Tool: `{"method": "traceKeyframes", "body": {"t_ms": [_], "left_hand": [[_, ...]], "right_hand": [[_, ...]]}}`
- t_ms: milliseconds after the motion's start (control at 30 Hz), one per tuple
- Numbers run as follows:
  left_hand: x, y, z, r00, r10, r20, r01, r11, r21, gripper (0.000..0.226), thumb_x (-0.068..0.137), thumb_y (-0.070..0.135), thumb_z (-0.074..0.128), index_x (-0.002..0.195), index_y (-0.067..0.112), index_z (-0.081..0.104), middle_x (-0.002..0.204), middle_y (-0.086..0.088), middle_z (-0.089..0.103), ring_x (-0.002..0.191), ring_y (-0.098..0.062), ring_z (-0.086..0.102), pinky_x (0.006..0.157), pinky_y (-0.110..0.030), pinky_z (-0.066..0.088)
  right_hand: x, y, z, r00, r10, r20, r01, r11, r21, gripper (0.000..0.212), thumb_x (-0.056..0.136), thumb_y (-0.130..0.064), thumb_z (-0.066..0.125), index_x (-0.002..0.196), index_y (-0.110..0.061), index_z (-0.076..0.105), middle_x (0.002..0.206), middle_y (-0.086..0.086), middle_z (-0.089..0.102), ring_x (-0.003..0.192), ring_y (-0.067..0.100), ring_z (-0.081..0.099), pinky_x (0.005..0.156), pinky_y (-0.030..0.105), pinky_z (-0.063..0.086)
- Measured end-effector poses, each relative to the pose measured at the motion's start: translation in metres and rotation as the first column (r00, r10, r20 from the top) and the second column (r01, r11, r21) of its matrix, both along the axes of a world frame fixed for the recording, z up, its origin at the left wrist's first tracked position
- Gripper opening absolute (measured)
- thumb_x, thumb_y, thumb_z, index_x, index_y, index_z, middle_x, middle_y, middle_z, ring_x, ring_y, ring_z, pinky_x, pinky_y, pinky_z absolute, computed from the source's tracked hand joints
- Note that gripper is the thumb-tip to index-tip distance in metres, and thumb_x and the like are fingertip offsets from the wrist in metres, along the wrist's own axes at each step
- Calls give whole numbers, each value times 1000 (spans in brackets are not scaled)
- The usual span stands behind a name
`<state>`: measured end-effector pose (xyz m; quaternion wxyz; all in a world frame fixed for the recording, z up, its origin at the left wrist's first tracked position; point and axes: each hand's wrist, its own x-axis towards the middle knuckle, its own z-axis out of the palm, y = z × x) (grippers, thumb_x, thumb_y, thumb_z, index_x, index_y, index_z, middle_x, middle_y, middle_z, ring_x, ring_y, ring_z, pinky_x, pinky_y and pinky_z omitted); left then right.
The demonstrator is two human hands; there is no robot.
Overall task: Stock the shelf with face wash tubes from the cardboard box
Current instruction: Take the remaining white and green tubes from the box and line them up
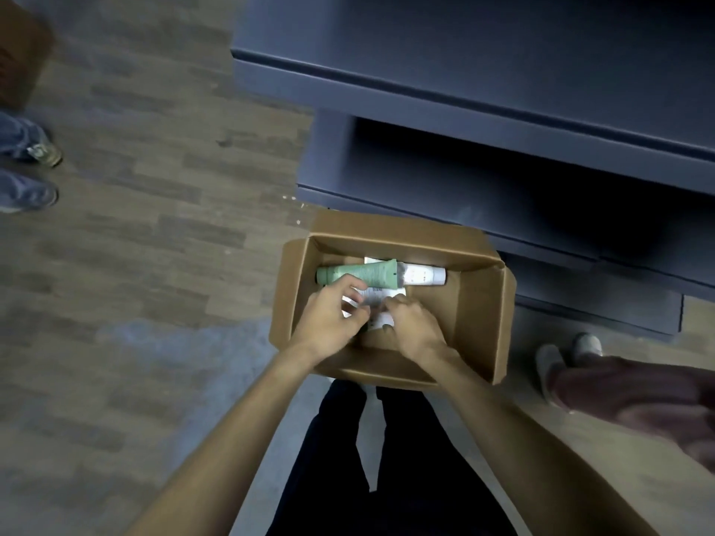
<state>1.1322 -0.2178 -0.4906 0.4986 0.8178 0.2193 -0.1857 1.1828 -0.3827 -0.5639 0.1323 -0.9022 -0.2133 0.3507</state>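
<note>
Inside cardboard box (479, 303): left hand (329, 323), right hand (412, 326) reaching down, fingers curled, grip on white tube (377, 303); green tube (360, 274) beyond.

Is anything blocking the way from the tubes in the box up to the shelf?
Nothing visible does. The box is open at the top, with its flaps folded out, and the green tube lies uncovered inside. Both hands, left hand and right hand, are already in the box. The dark shelf just behind it looks open.

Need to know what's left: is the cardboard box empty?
No. A green tube and a white tube lie inside the box.
</note>
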Motion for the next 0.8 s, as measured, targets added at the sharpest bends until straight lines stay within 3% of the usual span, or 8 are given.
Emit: {"method": "traceKeyframes", "body": {"t_ms": [167, 500, 600, 700, 800], "left_hand": [[-7, 0, -16, 999, 39, -30, -39, 999, 3, 23, 86, 18, 69, 106, 27, 64, 93, 10, 68, 76, -7, 64, 70, -20, 50], [-6, 8, -13, 995, 96, -26, -96, 995, -10, 20, 87, 16, 70, 104, 24, 65, 95, 8, 67, 77, -12, 69, 73, -31, 60], [-1, 12, -10, 991, 135, 2, -135, 991, 0, 20, 85, 13, 70, 101, 25, 66, 91, 10, 68, 78, -10, 69, 75, -28, 58], [6, 16, 2, 978, 191, 88, -192, 981, 6, 26, 82, 11, 71, 97, 30, 63, 89, 7, 68, 79, -2, 66, 75, -14, 50], [17, 18, 19, 960, 228, 160, -231, 973, -3, 39, 80, 8, 74, 99, 38, 58, 94, 10, 66, 86, -7, 66, 77, -18, 52]], "right_hand": [[0, 13, -29, 977, 202, 67, -194, 975, -106, 45, 86, -14, 64, 129, -17, 53, 127, 5, 54, 124, 26, 46, 102, 34, 35], [-1, 10, -37, 948, 303, 96, -289, 948, -137, 45, 90, -12, 62, 133, -16, 51, 134, 4, 53, 127, 24, 48, 103, 32, 39], [3, 2, -23, 972, 208, 107, -198, 975, -98, 38, 92, -17, 63, 129, -21, 54, 129, -1, 54, 123, 23, 52, 94, 34, 45], [7, -10, 2, 996, -68, 61, 67, 997, 24, 31, 88, -33, 68, 118, -27, 60, 116, -5, 62, 107, 23, 62, 82, 35, 51], [11, -18, 32, 929, -363, -71, 369, 897, 242, 32, 78, -37, 78, 106, -30, 65, 103, -11, 70, 92, 12, 67, 80, 37, 57]]}}
